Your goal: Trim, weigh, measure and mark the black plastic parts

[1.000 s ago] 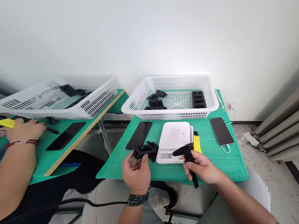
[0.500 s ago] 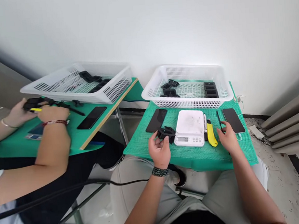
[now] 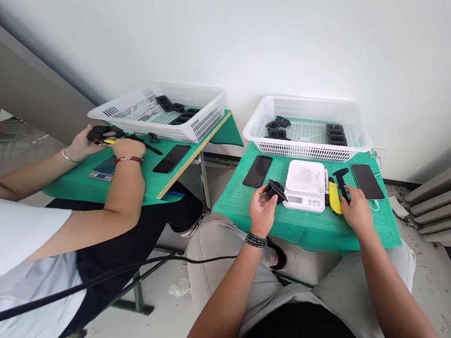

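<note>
Fingers (image 3: 258, 196) of left hand (image 3: 263, 214) are pinched on black part (image 3: 276, 190) | right hand (image 3: 356, 212) is laid on caliper (image 3: 341, 178), grip cannot be told

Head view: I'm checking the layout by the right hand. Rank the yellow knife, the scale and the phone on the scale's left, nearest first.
1. knife, just left of the right hand.
2. scale, mid-mat.
3. phone, at the mat's left end.
</note>
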The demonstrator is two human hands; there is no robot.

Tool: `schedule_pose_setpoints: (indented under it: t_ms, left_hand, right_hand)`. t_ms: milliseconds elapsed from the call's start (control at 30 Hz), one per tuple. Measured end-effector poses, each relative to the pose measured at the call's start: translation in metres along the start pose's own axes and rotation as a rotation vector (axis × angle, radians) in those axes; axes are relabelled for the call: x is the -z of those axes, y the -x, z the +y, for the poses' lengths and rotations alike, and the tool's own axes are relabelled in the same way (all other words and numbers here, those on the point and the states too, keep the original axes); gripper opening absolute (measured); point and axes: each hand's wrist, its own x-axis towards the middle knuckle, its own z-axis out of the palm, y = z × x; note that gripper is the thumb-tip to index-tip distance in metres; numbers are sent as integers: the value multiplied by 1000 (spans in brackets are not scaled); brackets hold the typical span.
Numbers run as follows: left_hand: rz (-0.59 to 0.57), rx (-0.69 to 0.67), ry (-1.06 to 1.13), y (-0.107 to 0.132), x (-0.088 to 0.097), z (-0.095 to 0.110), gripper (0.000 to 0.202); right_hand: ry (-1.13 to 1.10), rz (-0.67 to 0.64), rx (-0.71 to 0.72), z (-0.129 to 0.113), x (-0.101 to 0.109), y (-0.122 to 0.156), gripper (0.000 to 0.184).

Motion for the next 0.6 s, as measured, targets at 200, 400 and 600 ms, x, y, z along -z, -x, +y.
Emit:
schedule_pose_setpoints:
  t_ms: [200,400,600]
  left_hand:
    - [-120,88,42,18,6,20,68]
    - [-470,179,96,86,-5,60,54]
    - [-567,-152,-202,94,1,85,44]
  right_hand:
    - [-122,186,208,-17,7,30,31]
    - [-861,-304,109,-64,-16,119,47]
    - [-1132,-384,-145,-82,-21,148,62]
